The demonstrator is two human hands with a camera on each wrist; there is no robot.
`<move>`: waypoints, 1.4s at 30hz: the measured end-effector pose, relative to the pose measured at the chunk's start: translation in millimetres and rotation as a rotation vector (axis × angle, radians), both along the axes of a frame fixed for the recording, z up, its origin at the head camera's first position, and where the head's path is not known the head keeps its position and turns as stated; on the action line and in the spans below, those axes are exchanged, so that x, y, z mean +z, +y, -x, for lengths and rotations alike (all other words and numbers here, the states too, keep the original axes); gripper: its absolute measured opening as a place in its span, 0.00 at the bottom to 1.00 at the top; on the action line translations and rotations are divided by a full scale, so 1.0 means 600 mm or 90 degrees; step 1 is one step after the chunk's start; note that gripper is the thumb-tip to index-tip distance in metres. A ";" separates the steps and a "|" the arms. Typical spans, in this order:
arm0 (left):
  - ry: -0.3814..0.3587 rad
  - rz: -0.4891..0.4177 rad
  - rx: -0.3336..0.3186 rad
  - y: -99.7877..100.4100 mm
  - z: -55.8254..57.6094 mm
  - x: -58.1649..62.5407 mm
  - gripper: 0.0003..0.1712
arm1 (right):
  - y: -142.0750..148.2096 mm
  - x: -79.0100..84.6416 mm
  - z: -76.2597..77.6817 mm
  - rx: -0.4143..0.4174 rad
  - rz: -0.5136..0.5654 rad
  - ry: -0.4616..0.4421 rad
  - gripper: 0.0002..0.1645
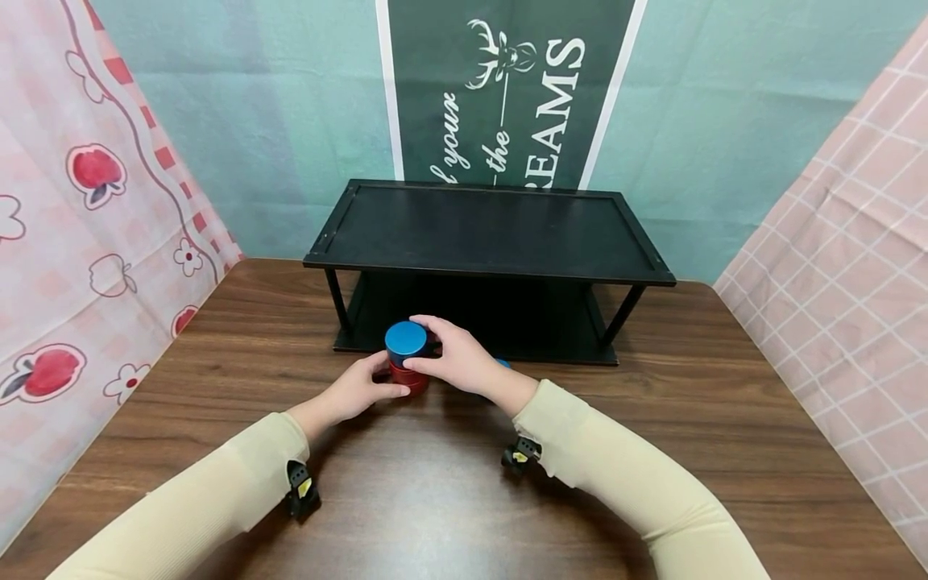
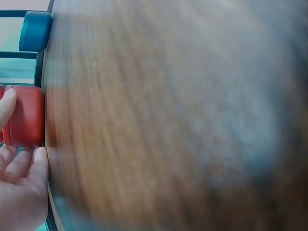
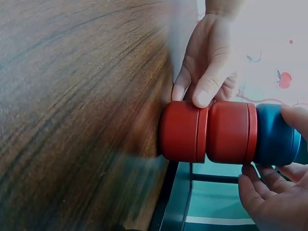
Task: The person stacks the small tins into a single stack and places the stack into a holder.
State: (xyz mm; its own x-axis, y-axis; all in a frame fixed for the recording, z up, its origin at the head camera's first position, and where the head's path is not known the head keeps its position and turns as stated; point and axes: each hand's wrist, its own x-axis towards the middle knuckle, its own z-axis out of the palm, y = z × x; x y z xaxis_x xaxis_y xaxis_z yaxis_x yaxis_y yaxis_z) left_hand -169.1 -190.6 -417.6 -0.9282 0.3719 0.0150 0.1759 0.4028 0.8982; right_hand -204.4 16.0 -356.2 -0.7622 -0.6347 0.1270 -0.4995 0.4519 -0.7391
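Observation:
Three round tins stand stacked on the table: a lower red tin [image 3: 182, 132], an upper red tin [image 3: 230, 139] and a blue tin [image 1: 406, 340] on top. My left hand [image 1: 357, 390] grips the lower red tin, thumb across its front near the lid and fingers round the far side. With thumb and fingers, my right hand [image 1: 460, 358] holds the blue tin at the top of the stack. In the head view the right hand hides part of the red tins. A second blue tin [image 2: 36, 32] stands apart on the table, mostly hidden behind my right wrist in the head view.
A black two-level rack [image 1: 493, 229] stands at the back of the wooden table [image 1: 449, 499], just beyond the stack. Patterned cloths hang at the left and right, and a green banner [image 1: 507, 97] hangs behind the rack.

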 end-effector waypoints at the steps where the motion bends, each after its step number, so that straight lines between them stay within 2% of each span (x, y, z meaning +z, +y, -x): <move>1: 0.000 0.001 0.001 0.000 0.000 -0.001 0.33 | 0.001 0.000 0.000 0.002 0.000 -0.002 0.39; 6: 0.001 0.006 0.006 0.003 0.002 -0.002 0.34 | 0.020 0.003 0.003 -0.003 0.017 0.002 0.43; 10: -0.006 0.015 0.012 0.005 0.001 0.000 0.35 | 0.066 0.003 0.010 -0.049 0.024 0.001 0.42; 12: -0.005 0.018 0.015 0.003 -0.001 0.003 0.35 | 0.095 -0.001 0.013 -0.073 0.016 -0.017 0.40; 14: -0.007 0.021 0.017 0.005 -0.010 0.020 0.34 | 0.122 -0.009 0.013 -0.086 0.004 -0.042 0.41; 19: -0.008 0.022 0.018 0.001 -0.014 0.027 0.34 | 0.164 -0.033 0.003 -0.067 -0.044 -0.080 0.47; 21: -0.005 0.020 0.018 -0.004 -0.007 0.013 0.34 | 0.170 -0.040 -0.002 -0.054 -0.065 -0.085 0.50; 25: -0.003 0.018 0.024 -0.003 -0.008 0.009 0.34 | 0.173 -0.049 -0.007 -0.038 -0.101 -0.086 0.52; 32: -0.009 0.016 0.033 -0.001 -0.010 -0.003 0.34 | 0.169 -0.062 -0.009 -0.054 -0.143 -0.079 0.48; 38: -0.006 0.022 0.031 0.003 -0.008 -0.004 0.34 | 0.173 -0.063 -0.013 -0.069 -0.134 -0.047 0.37; 42: -0.003 0.023 0.028 0.008 -0.009 0.004 0.34 | 0.176 -0.056 -0.013 -0.087 -0.103 -0.032 0.36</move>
State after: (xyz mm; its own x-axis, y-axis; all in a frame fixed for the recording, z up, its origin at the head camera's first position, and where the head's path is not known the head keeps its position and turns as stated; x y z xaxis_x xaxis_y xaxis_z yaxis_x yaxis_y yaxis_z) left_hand -163.5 -186.0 -415.1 -0.9436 0.3312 -0.0017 0.1538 0.4426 0.8834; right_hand -196.4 121.4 -389.6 -0.8452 -0.5344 -0.0084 -0.3900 0.6275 -0.6739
